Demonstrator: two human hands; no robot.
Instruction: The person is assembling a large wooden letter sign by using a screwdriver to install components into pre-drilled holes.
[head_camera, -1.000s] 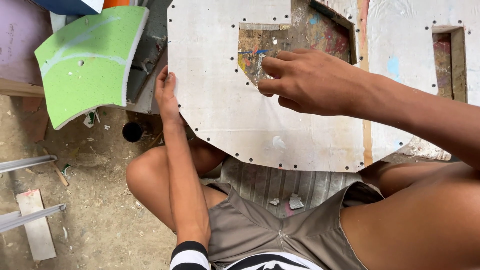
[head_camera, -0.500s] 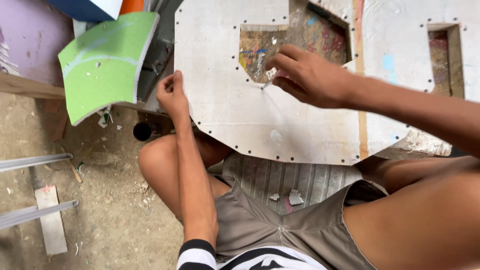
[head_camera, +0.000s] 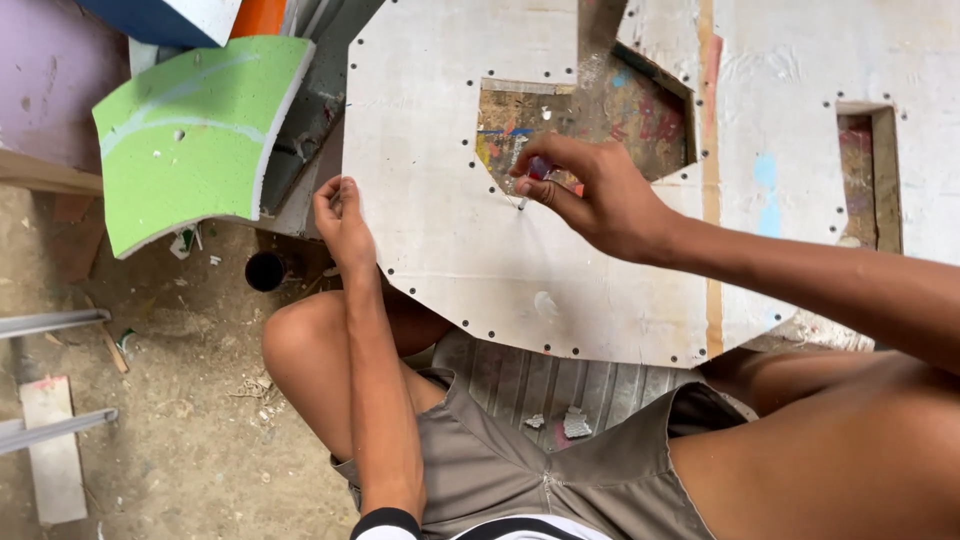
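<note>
Dirt floor (head_camera: 180, 440) | left hand (head_camera: 340, 215) grips white panel (head_camera: 440, 250) edge (green piece (head_camera: 190, 150) near)

Large off-white flat board edged with a row of dark dots (head_camera: 450, 270), its cut-out opening showing multicoloured paint splatter (yellow, blue, red) (head_camera: 600, 115), curved bright green foam slab with pale streaks (head_camera: 190, 150), grey-brown cloth shorts (head_camera: 560, 480), black-and-white striped sleeve cuff (head_camera: 385, 524), lilac panel (head_camera: 45, 80)

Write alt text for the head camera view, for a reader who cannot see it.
Seen from above, a seated person's right hand pinches a small thin tool at the edge of a cutout in a large white board dotted with small holes. The left hand grips the board's left edge. A curved green foam piece lies to the left.
</note>
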